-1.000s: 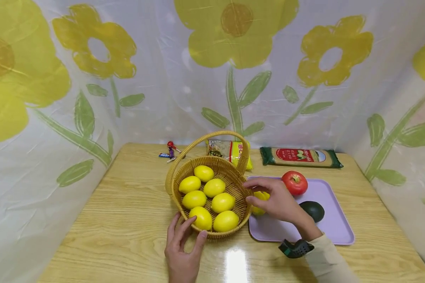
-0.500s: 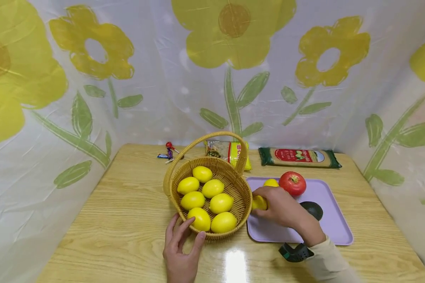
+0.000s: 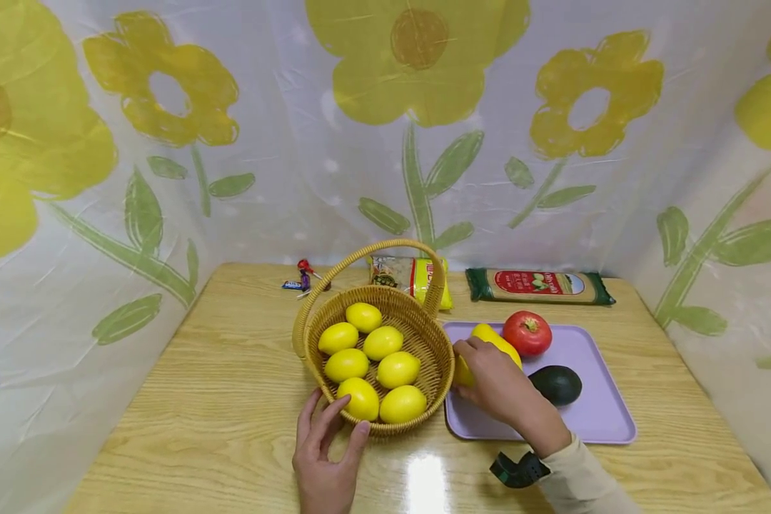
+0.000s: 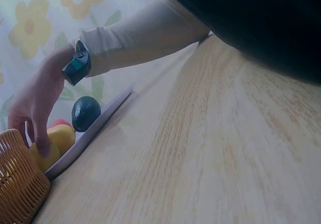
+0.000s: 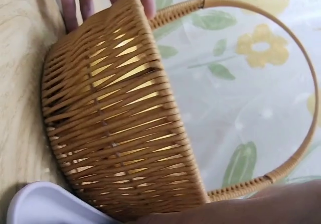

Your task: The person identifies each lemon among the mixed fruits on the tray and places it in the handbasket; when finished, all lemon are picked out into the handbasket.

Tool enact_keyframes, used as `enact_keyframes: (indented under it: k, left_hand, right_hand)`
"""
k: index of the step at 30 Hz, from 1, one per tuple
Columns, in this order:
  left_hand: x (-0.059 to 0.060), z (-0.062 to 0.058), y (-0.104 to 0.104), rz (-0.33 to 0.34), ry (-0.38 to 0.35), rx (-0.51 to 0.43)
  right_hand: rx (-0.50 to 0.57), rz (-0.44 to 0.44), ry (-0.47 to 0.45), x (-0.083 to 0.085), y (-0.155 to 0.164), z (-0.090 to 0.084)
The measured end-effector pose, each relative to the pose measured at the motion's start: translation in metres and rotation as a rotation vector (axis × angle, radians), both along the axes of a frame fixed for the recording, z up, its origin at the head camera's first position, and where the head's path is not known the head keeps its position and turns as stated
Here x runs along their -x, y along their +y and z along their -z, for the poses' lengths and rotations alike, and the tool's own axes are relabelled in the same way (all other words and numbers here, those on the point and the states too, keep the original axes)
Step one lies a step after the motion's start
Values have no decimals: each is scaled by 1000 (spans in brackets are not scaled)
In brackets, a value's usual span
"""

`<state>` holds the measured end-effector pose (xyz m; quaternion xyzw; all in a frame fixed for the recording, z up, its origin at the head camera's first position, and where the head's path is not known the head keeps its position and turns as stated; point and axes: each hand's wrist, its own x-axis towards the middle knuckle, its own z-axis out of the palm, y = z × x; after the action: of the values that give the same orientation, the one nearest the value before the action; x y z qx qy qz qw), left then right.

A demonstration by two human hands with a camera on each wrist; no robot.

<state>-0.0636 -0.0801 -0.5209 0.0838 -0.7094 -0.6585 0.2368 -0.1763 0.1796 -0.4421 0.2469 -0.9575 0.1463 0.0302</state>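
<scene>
Wood table [image 3: 218,400], floral curtain behind. Basket [image 3: 438,355] at centre, six lemons inside. My left hand [image 3: 326,457] at basket's 6 o'clock, fingers spread against rim. My right hand [image 3: 496,383] curls round lemon [image 3: 496,340] on tray [image 3: 600,417], basket's 3 o'clock. Tomato [image 3: 527,333], avocado [image 3: 555,384] alongside.

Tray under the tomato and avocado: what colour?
Pale lilac tray, clearest in the head view.
</scene>
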Motion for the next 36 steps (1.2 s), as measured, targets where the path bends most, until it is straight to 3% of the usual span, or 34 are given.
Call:
enact_keyframes:
  k: [4,7,10,14,17,21,26,29,36]
  left_hand:
    - [0,0,0,0,-4,-7]
    - [0,0,0,7,-7,-15]
    - [-1,0,1,11,-3,-15]
    - [-1,0,0,2,10,-4]
    - [-1,0,0,-1,14,-7]
    - [0,0,0,4,7,-23]
    - [1,1,0,5,0,-22]
    - [1,2,0,10,2,-23]
    - [-1,-4,-5,-13,46,39]
  right_hand:
    - [49,-87,-64,3,13,-10]
    - [156,-109,-152,7,37,-25]
    - [367,-83,-250,10,67,-38]
    - [676,-119,-356,17,88,-39]
    - [780,-152,-383,19,78,-35]
    - [747,-140,-318,18,42,-27]
    - [521,-144,-80,18,5,-17]
    - [451,-142,0,17,0,-18]
    - [426,-76,37,12,18,-29]
